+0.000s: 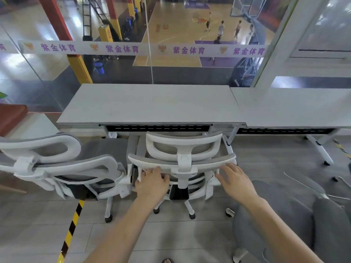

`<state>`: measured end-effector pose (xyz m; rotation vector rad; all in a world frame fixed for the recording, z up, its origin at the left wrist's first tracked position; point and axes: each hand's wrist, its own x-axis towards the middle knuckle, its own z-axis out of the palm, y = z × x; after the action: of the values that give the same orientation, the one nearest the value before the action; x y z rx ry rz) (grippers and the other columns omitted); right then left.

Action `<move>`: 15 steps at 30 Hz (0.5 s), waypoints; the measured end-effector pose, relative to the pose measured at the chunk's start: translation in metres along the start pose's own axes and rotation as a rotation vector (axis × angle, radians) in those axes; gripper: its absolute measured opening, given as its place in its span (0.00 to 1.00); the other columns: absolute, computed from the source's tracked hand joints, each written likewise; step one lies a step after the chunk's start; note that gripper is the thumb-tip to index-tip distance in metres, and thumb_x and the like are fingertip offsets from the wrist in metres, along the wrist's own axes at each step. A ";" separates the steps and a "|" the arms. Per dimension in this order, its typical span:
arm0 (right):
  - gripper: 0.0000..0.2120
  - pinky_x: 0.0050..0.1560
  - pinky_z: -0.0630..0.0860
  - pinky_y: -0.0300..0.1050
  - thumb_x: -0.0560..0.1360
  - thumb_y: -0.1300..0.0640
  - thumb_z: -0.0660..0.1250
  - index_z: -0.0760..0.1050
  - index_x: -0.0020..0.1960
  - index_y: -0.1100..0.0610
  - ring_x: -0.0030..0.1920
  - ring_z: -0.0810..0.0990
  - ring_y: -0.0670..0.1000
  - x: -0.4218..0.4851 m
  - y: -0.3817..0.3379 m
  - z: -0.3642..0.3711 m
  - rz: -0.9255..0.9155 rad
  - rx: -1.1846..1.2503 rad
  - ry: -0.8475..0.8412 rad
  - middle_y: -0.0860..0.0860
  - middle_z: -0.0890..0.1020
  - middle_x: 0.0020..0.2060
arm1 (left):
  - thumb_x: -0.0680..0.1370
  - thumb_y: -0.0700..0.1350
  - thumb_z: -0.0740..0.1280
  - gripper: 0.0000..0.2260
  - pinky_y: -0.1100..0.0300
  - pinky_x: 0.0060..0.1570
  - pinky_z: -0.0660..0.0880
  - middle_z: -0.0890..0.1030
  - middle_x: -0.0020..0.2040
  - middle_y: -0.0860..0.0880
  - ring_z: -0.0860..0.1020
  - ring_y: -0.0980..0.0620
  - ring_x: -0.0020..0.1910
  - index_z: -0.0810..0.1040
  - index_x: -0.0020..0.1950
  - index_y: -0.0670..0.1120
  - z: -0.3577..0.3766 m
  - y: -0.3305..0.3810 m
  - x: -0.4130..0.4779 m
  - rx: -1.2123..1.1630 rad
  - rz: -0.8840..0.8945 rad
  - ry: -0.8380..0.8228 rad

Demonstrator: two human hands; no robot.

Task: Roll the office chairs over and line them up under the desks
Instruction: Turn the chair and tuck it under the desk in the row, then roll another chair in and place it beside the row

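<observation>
A white-framed grey mesh office chair (182, 149) stands with its back to me, its seat tucked under the light grey desk (152, 105) in the middle. My left hand (152, 182) rests on the chair's backrest left of the spine, fingers curled at the frame. My right hand (235, 180) lies just right of the backrest with straight fingers touching its edge. A second matching chair (57, 164) stands to the left, beside the desk's left end.
A second desk (294, 109) joins on the right, with white legs. A grey chair (296, 221) is at lower right near my arm. Black-yellow floor tape (71, 230) runs at lower left. A glass wall behind the desks overlooks a basketball court.
</observation>
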<state>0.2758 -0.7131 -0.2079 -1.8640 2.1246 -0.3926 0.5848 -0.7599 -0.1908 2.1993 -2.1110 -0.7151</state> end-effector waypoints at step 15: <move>0.17 0.56 0.80 0.56 0.73 0.51 0.75 0.80 0.61 0.50 0.63 0.80 0.57 -0.266 0.147 -0.089 0.091 -0.240 0.291 0.49 0.81 0.61 | 0.84 0.58 0.54 0.24 0.46 0.70 0.68 0.73 0.74 0.50 0.70 0.46 0.74 0.66 0.78 0.51 0.092 0.192 -0.220 0.209 0.520 0.112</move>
<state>0.1392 -0.4288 -0.1732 -1.9245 2.5391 -0.4266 0.3763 -0.5410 -0.1437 1.5870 -2.6240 -0.3379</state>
